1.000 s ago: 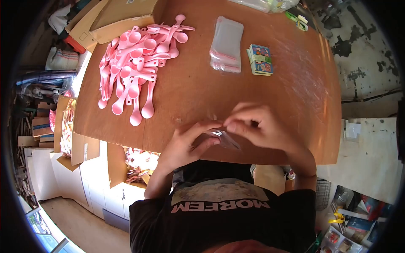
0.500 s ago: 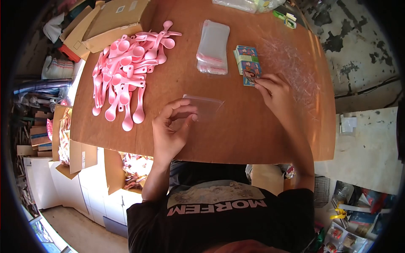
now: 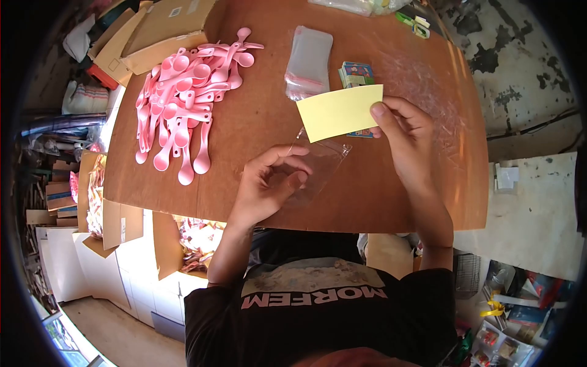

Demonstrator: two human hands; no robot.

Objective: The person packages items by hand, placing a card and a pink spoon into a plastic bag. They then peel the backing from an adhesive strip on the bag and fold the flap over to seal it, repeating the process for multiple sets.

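Note:
My right hand (image 3: 400, 125) pinches the right end of a yellow card (image 3: 341, 113), whose plain face shows. Just below the card, my left hand (image 3: 275, 180) holds a clear plastic bag (image 3: 321, 168) between thumb and fingers. Partly hidden behind the card is a stack of printed cards (image 3: 357, 74). A pile of clear bags (image 3: 309, 58) with pink edges lies beyond the yellow card, to the left of that stack.
Many pink spoons (image 3: 177, 104) are heaped on the left of the brown table (image 3: 244, 122). A cardboard box (image 3: 168, 30) sits behind them. Crumpled clear plastic (image 3: 422, 92) lies at the right, with green-handled scissors (image 3: 419, 25) at the far edge.
My right hand has lifted a card from the stack and brought it left, above the bag. My left hand has moved slightly right with the bag, which is now tilted.

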